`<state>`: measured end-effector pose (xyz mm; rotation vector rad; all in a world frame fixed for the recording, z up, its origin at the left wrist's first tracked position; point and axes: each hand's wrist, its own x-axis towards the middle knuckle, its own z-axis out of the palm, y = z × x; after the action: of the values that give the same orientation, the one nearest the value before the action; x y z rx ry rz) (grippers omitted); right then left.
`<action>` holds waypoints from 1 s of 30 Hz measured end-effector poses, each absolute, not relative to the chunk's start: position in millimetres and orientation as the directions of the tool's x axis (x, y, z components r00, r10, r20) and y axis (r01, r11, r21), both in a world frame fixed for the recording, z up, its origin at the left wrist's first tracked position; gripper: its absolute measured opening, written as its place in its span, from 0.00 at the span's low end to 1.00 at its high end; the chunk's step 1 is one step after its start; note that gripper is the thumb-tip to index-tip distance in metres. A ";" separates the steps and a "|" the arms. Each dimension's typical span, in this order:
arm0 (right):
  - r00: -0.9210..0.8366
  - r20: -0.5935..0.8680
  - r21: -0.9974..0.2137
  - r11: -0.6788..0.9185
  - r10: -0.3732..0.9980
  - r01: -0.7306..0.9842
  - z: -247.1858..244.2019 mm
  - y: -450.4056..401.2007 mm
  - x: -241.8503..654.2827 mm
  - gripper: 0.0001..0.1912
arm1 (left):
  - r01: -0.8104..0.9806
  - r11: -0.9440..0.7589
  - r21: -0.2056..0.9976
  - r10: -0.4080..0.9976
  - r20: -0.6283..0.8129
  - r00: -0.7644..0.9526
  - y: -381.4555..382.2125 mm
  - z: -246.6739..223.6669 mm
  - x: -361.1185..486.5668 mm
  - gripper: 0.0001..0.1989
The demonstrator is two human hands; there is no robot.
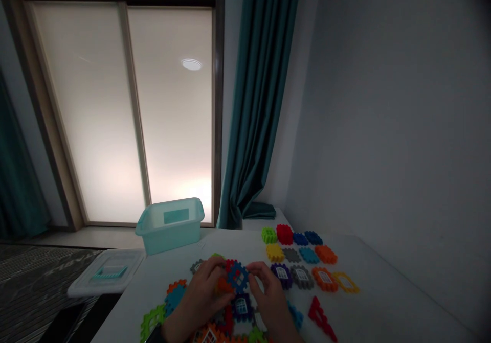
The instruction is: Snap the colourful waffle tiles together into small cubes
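Over a loose pile of toothed plastic building tiles, my two hands meet near the front of the white table. A blue building tile [238,277] with square cut-outs is held up between them. My right hand [270,297] pinches its right edge with thumb and fingers. My left hand [205,289] is curled at the other side, its fingers and thumb closed around an orange building tile [223,284]. Some red shows behind the blue tile; whether these pieces are joined I cannot tell. Just below lies a purple window tile [241,307].
Sorted tile stacks stand at right, among them a red stack [284,234] and a yellow stack [274,252]. A red angular piece [321,318] lies nearer. At back left stands a teal bin [172,238], beside a clear lid [109,271]. A green tile [152,322] lies front left.
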<state>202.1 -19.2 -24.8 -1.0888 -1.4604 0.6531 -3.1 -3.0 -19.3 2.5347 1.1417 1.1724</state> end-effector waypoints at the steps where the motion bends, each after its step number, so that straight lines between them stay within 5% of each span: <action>1: 0.072 0.449 -0.868 0.416 0.890 0.271 -24.4 -17.9 204.1 0.08 | 0.584 -0.714 0.386 0.676 0.598 0.431 -3.3 -18.8 -3.2 0.15; 7: -0.039 0.462 -0.825 0.445 0.886 0.348 -20.7 -18.4 208.0 0.08 | 0.587 -0.738 0.333 0.656 0.561 0.506 0.4 -21.0 -8.1 0.32; 11: -0.059 0.518 -0.764 0.493 0.853 0.415 -22.4 -23.0 207.4 0.12 | 0.595 -0.730 0.336 0.659 0.576 0.483 5.6 -24.1 -11.9 0.30; 20: -0.311 0.697 -0.385 0.702 0.647 0.599 -30.7 -23.1 210.9 0.23 | 0.632 -0.690 0.353 0.652 0.683 0.330 4.8 -17.5 -14.2 0.24; 30: -0.277 0.741 -0.342 0.699 0.611 0.628 -30.7 -20.7 211.7 0.20 | 0.619 -0.701 0.355 0.661 0.650 0.375 2.9 -14.1 -12.7 0.26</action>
<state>211.7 -20.7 -30.7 -0.9550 -1.9668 -0.0222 -12.7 2.9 -14.1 2.5611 1.1933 1.2503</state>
